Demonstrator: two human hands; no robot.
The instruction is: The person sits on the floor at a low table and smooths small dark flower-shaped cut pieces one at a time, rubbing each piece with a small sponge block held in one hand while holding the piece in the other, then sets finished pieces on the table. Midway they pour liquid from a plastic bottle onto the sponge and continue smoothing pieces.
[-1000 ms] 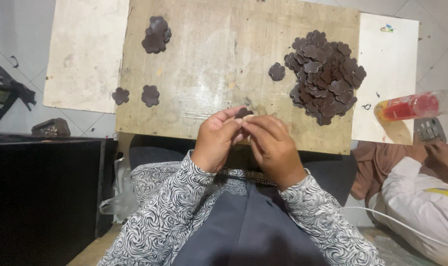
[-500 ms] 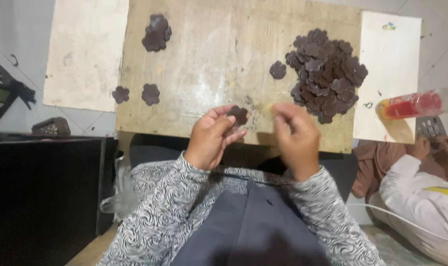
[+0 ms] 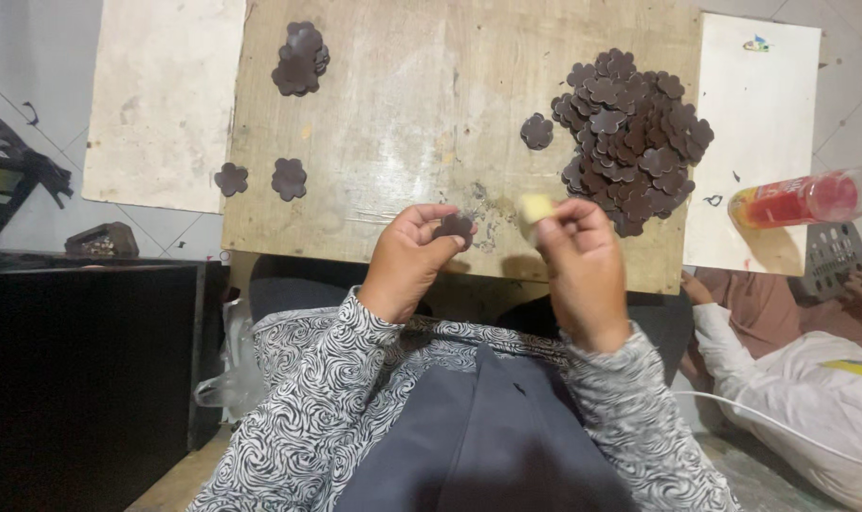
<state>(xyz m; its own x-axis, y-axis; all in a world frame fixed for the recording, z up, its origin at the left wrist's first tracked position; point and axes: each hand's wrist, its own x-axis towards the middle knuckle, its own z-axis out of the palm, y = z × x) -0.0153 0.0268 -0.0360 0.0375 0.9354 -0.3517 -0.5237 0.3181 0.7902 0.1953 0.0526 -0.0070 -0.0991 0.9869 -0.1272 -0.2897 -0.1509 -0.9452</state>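
My left hand (image 3: 414,254) pinches a dark brown flower-shaped piece (image 3: 456,227) over the near edge of a wooden board (image 3: 421,104). My right hand (image 3: 583,261) holds a small pale yellow block (image 3: 535,207) between its fingertips, a little to the right of that piece. The two hands are apart. A big heap of the same brown flower pieces (image 3: 630,133) lies on the board's right side, with a single piece (image 3: 536,131) just left of it.
A small stack of flower pieces (image 3: 300,59) lies at the board's far left, and two single ones (image 3: 260,178) lower down. White boards (image 3: 161,100) flank the wood. A red bottle (image 3: 796,201) lies at right, near another person's sleeve (image 3: 810,379).
My hands, joined together a second ago, have drawn apart. The right hand moved to the right with the pale block; the left keeps the brown piece.
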